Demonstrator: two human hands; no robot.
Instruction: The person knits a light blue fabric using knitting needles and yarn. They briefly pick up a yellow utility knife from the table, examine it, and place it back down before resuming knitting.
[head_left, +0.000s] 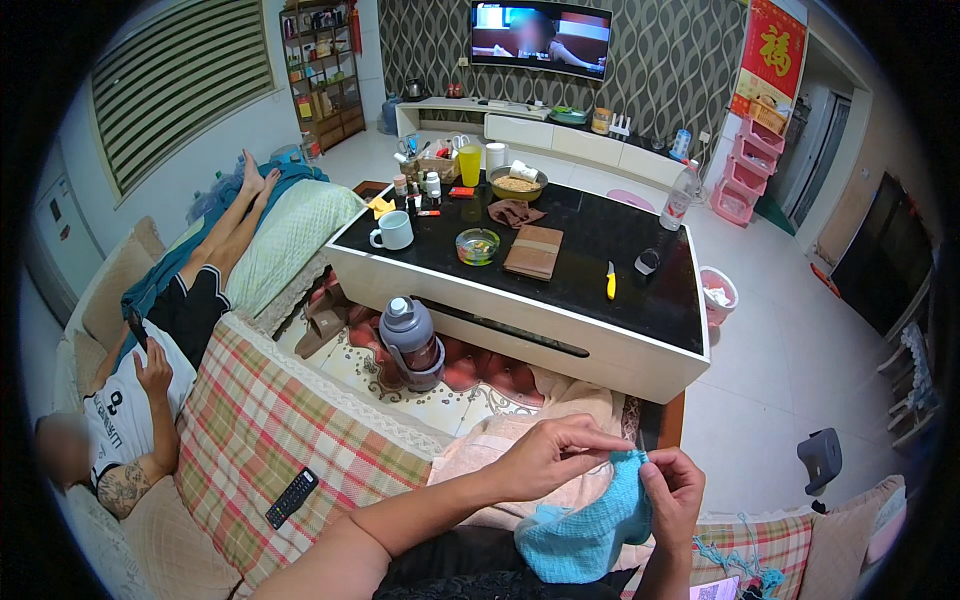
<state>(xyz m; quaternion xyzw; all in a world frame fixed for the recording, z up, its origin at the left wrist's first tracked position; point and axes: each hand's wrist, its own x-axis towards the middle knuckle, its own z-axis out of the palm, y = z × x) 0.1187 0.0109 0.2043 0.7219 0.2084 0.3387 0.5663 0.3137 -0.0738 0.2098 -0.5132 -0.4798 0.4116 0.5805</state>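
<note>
A turquoise knitted piece (581, 536) hangs over my lap, its top edge raised between my two hands. My left hand (574, 454) grips that edge from the left, with the index finger stretched toward the stitches. From the right, my right hand (675, 491) pinches the same edge between thumb and fingers. A thin knitting needle (641, 441) pokes up where the fingertips meet; the rest of it is hidden by fingers and fabric. Loose turquoise yarn (739, 559) lies tangled on the sofa to my right, beside a partly visible phone (714, 589) with a lit screen.
A black-topped coffee table (585, 300) ahead holds a yellow-handled knife (611, 281), ashtray (478, 246), brown wallet (533, 253) and mug (392, 231). A large bottle (411, 341) stands on the floor. Left are a remote control (292, 498) and a reclining person (146, 367).
</note>
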